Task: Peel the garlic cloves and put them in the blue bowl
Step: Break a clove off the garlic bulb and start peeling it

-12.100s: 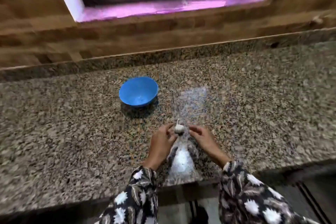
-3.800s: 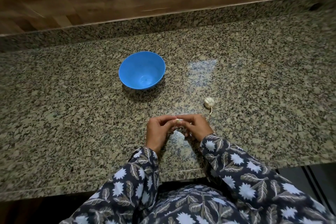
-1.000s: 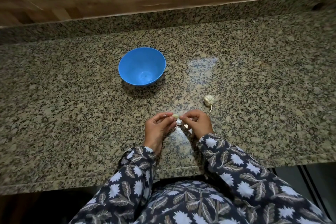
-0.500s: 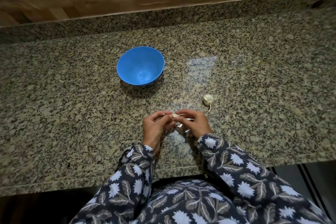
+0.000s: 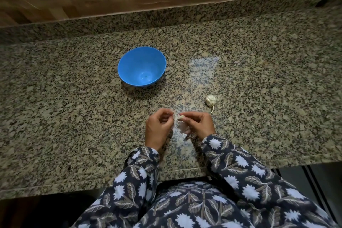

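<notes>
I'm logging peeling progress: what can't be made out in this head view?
All in the head view:
- garlic clove: mostly covered by the fingers of the right hand, so how much skin is on it is unclear.
- left hand: its curled fingers hide whether it pinches a scrap of skin.
- garlic bulb: too small to count its cloves.

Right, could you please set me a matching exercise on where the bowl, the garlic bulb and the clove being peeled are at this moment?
Things:
1. blue bowl
2. garlic bulb
3. garlic clove

States:
A. pinched by the right hand
B. lying untouched on the counter, just beyond the right hand
C. standing upright and empty, farther back on the counter

Pairs: 1-C, 2-B, 3-A.
</notes>
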The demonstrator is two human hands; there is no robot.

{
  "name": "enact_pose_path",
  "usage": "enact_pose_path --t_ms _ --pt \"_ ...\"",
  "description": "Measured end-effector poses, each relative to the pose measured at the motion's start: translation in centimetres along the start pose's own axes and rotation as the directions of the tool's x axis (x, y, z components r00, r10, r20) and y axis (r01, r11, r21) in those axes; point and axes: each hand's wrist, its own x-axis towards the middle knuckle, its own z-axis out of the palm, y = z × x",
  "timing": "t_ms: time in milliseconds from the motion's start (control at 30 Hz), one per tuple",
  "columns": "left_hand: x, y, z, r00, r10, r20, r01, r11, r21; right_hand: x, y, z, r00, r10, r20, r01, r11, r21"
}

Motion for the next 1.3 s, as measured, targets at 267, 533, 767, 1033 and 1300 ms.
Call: enact_pose_path --t_ms 267,533,767,1033,1300 --pt "-0.3 -0.1 -0.1 0.987 -0.142 -0.075 0.137 0.988 -0.069 -0.4 -0.1 -0.2 0.999 -0.038 -0.002 0.038 0.999 -0.007" --pt "-0.8 0.7 0.5 0.951 -0.300 0.071 0.308 0.908 -0.286 -0.4 0.4 0.2 0.980 -0.198 -0.028 0.177 0.921 -0.346" --pt "-1.3 0.9 0.0 0.937 -0.288 0.197 0.348 0.816 -0.463 -0.3 0.6 -0.2 0.980 -0.178 -0.091 0.143 0.943 -0.301" --pt "-0.8 0.0 -0.6 0.969 -0.230 0.090 0.246 0.879 -0.409 -0.5 0.2 0.1 0.999 0.035 0.023 -0.035 0.999 -0.011" --pt "-1.1 0.2 -0.5 0.992 -0.094 0.089 0.118 0.942 -0.315 -0.5 -0.1 0.2 0.991 0.125 0.044 -0.128 0.989 0.074"
